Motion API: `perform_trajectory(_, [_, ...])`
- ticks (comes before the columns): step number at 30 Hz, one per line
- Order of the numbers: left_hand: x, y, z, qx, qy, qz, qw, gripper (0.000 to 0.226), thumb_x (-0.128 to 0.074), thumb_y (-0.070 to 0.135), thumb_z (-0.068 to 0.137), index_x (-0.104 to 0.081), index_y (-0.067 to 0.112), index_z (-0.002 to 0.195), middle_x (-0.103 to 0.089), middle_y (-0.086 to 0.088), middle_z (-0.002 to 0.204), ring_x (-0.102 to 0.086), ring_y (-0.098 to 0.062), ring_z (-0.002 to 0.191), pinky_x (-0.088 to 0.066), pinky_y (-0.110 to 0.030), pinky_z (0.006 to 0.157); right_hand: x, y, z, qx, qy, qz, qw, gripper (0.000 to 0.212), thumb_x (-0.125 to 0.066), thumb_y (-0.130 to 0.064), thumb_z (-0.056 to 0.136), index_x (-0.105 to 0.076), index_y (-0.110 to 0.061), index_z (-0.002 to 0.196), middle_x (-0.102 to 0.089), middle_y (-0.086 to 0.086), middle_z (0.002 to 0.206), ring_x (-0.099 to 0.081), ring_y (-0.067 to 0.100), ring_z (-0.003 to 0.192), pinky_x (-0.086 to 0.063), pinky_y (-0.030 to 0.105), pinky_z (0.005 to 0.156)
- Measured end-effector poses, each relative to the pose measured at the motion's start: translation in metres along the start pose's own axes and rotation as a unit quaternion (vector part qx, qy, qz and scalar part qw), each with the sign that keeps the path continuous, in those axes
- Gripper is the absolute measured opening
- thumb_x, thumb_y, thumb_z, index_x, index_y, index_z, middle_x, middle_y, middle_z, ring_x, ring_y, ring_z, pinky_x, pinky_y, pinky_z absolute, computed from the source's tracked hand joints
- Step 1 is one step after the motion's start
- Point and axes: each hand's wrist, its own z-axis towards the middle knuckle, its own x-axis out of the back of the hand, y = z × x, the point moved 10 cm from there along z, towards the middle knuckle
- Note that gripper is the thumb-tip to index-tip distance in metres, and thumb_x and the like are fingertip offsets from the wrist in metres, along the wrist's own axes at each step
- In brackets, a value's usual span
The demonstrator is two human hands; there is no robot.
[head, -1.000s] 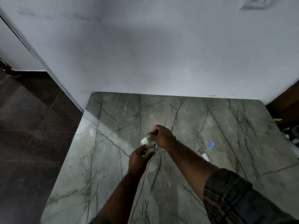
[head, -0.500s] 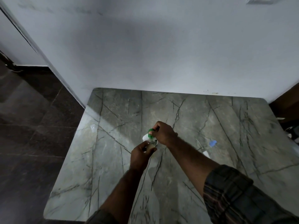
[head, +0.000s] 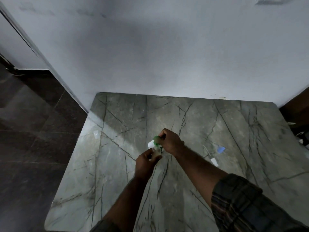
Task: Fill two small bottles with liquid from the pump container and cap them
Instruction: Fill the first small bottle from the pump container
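Note:
At the middle of the grey marble table (head: 234, 131) my left hand (head: 144, 164) grips a small clear bottle (head: 156, 152) holding pale liquid, its mouth under the green spout. My right hand (head: 170, 142) curls over the green pump head (head: 156, 138) of the white pump container (head: 151, 144), most of which is hidden behind both hands. To the right lie a second small bottle (head: 214, 161) on its side, a blue cap (head: 221, 149) and a thin white stick (head: 206, 149).
A white wall rises right behind the table's far edge. Dark tiled floor (head: 33, 148) lies beyond the table's left edge. A small clear item (head: 96, 133) sits near that left edge. Dark furniture and clutter stand at the far right.
Both hands stay at the pump and bottle. The view has shifted slightly, and my left hand has the bottle a bit closer under the spout.

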Motion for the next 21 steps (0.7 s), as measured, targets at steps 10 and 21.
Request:
perform_trajectory(10, [-0.001,-0.001,0.004,0.017,0.005,-0.035,0.999,0.047,-0.082,0.027,0.08,-0.069,0.017,0.124,-0.077,0.005,0.106,-0.071,-0.005,0.092,-0.057,-0.02,0.081,-0.004,0.001,0.008,-0.039,0.006,0.091,0.995,0.021,-0.07,-0.02,0.085,-0.065,-0.01,0.102,-0.069,0.006,0.104,-0.063,0.022,0.097,-0.052,0.036,0.087])
perform_trajectory(21, [0.003,0.002,0.003,0.011,0.012,-0.019,1.0,0.047,-0.083,0.029,0.079,-0.07,0.02,0.123,-0.075,0.01,0.103,-0.069,-0.003,0.09,-0.053,-0.017,0.078,-0.005,0.001,0.013,-0.031,0.016,0.106,0.994,0.02,-0.073,-0.021,0.086,-0.065,-0.009,0.101,-0.071,0.008,0.105,-0.066,0.024,0.101,-0.054,0.04,0.092])
